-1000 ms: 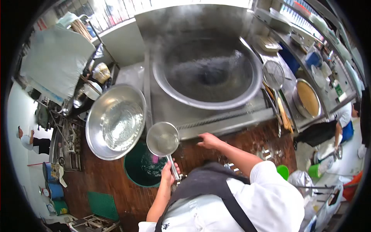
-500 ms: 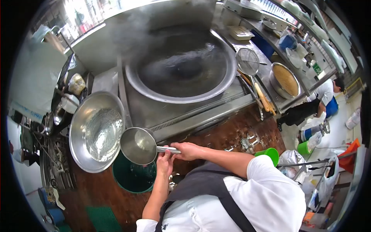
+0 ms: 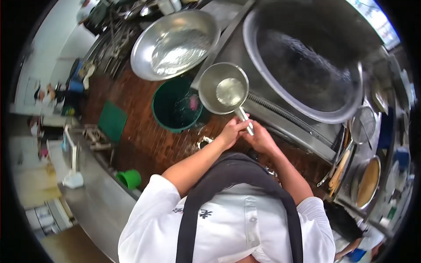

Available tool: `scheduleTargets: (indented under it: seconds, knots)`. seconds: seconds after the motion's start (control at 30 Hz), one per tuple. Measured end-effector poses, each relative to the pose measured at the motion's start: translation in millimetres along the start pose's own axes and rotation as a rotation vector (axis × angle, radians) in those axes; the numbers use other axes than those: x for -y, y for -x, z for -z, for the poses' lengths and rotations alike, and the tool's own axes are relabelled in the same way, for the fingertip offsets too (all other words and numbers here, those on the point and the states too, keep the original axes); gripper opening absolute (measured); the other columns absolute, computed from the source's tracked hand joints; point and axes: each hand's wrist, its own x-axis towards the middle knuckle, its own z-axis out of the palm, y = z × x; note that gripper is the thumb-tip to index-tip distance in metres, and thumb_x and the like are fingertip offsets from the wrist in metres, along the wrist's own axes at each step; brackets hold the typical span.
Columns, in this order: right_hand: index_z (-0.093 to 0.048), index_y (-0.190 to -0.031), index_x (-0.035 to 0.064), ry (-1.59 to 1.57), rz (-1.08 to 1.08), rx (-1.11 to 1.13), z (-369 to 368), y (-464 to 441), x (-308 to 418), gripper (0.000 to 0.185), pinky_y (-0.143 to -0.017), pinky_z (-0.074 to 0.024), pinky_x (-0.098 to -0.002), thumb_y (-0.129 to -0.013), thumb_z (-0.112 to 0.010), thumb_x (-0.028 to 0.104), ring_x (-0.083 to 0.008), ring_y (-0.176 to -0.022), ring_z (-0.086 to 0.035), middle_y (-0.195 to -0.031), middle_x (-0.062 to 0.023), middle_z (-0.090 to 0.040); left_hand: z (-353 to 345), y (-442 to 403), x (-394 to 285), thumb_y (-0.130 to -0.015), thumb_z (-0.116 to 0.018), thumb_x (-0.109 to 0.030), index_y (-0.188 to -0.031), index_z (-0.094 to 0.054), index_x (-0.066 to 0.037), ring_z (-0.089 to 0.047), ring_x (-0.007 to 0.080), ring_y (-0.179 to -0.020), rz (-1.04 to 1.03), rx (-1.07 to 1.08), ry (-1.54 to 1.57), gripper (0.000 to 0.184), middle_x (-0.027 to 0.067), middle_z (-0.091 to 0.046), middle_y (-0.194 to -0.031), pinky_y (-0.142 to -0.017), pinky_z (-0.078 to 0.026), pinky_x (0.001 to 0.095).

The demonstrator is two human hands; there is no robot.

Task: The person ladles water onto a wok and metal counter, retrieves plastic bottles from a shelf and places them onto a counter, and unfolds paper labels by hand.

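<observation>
A round metal ladle [image 3: 223, 87] with a short handle is held level in front of me, a little clear liquid at its bottom. My left hand [image 3: 232, 133] is closed round the handle, and my right hand [image 3: 259, 138] grips its lower end. Left of the ladle stands a dark green bucket [image 3: 166, 115] holding water and something pink. Behind the bucket is a wide metal basin [image 3: 144, 57] with clear water in it. The huge wok [image 3: 280, 94] on the steel stove contains steaming dark liquid.
At the right lie a wire skimmer [image 3: 363, 125] and a metal bowl [image 3: 367, 182] of brown contents. A steel counter [image 3: 98, 197] runs along the lower left, beside a bright green bucket [image 3: 129, 179]. Other people are at the left, top left and lower right.
The view has swung left. My right hand, apart from the ladle a second ago, has come onto the handle. The ladle has turned so its handle points back toward me.
</observation>
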Motion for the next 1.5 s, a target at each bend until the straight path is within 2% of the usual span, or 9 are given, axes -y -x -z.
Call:
scheduleTargets:
  seconds: [0.17, 0.47, 0.57, 0.7, 0.97, 1.03, 1.17, 1.27, 1.5]
  knots:
    - [-0.053, -0.133, 0.0028, 0.011, -0.071, 0.093, -3, -8, 15, 0.05, -0.09, -0.0503, -0.0424, -0.088, -0.068, 0.021, -0.0363, -0.105, -0.066, -0.11, -0.022, -0.067, 5, 4, 3, -0.093, -0.07, -0.031, -0.142, -0.04, -0.004, -0.058, 0.0166, -0.107, -0.034, -0.044, 0.014, 0.064, 0.0074, -0.056, -0.119, -0.09, -0.046, 0.0328]
    - [-0.057, -0.129, 0.0008, 0.077, 0.305, 0.495, -49, -82, 32, 0.048, -0.078, -0.0524, -0.0379, -0.092, -0.07, 0.028, -0.027, -0.088, -0.066, -0.102, -0.0179, -0.068, 84, 50, -32, -0.089, -0.058, -0.002, -0.118, -0.048, 0.0, -0.063, 0.0305, -0.11, -0.289, -0.253, 0.264, 0.03, 0.0202, -0.065, -0.116, -0.1, -0.051, 0.0433]
    - [-0.056, -0.131, -0.0034, 0.085, 0.323, 0.35, -65, -117, 37, 0.057, -0.082, -0.0529, -0.0382, -0.091, -0.071, 0.033, -0.0309, -0.089, -0.066, -0.102, -0.0179, -0.067, 151, 75, -30, -0.087, -0.057, -0.002, -0.111, -0.05, -0.006, -0.068, 0.027, -0.087, -0.282, -0.501, 0.2, 0.025, 0.0138, -0.065, -0.104, -0.072, -0.062, 0.0432]
    - [-0.05, -0.137, -0.0032, 0.305, 0.22, 0.187, -90, -176, 20, 0.063, -0.099, -0.0465, -0.0457, -0.089, -0.07, 0.033, -0.0391, -0.113, -0.058, -0.111, -0.0235, -0.064, 239, 98, -11, -0.081, -0.06, -0.001, -0.102, -0.046, -0.007, -0.056, 0.0156, -0.052, -0.086, -0.757, -0.042, 0.026, 0.0069, -0.056, -0.074, -0.041, -0.047, 0.0315]
    - [-0.03, -0.152, 0.0054, 1.033, 0.281, -0.024, -149, -297, -33, 0.088, -0.113, -0.0301, -0.0559, -0.084, -0.073, 0.041, -0.0397, -0.142, -0.031, -0.156, -0.0236, -0.029, 386, 51, -21, -0.09, -0.065, -0.017, -0.103, -0.045, -0.003, -0.052, 0.0178, -0.042, 0.248, -0.822, -0.464, 0.028, 0.0072, -0.054, -0.064, -0.034, -0.042, 0.0355]
    - [-0.03, -0.152, 0.0048, 1.084, 0.306, -0.046, -154, -315, -37, 0.089, -0.111, -0.0317, -0.0545, -0.082, -0.075, 0.038, -0.0404, -0.138, -0.036, -0.156, -0.0236, -0.029, 433, 6, -44, -0.091, -0.066, -0.03, -0.123, -0.044, 0.002, -0.068, 0.0302, -0.064, 0.534, -0.791, -0.755, 0.05, 0.0224, -0.067, -0.092, -0.055, -0.055, 0.0437]
    - [-0.032, -0.151, 0.0057, 1.07, 0.233, -0.025, -162, -329, -36, 0.088, -0.109, -0.033, -0.0566, -0.081, -0.076, 0.035, -0.0409, -0.137, -0.038, -0.155, -0.0231, -0.032, 565, -94, 10, -0.094, -0.058, -0.031, -0.132, -0.042, 0.005, -0.059, 0.0419, -0.121, 0.735, -0.777, -1.019, 0.055, 0.0306, -0.06, -0.127, -0.101, -0.048, 0.0465]
    - [-0.035, -0.148, 0.0056, 1.093, 0.222, -0.045, -166, -329, -40, 0.087, -0.106, -0.035, -0.057, -0.077, -0.079, 0.03, -0.0464, -0.131, -0.042, -0.152, -0.0242, -0.035, 658, -159, 88, -0.095, -0.057, -0.03, -0.134, -0.047, 0.004, -0.058, 0.0378, -0.124, 0.739, -0.717, -1.202, 0.053, 0.0283, -0.058, -0.131, -0.099, -0.051, 0.0453]
    - [-0.037, -0.144, 0.0022, 1.135, 0.317, -0.097, -167, -333, -60, 0.085, -0.101, -0.0385, -0.0582, -0.075, -0.079, 0.029, -0.0471, -0.123, -0.046, -0.148, -0.028, -0.037, 658, -223, 69, -0.094, -0.059, -0.039, -0.139, -0.051, -0.007, -0.055, 0.0364, -0.127, 1.055, -0.86, -1.057, 0.056, 0.0162, -0.05, -0.143, -0.096, -0.051, 0.0518]
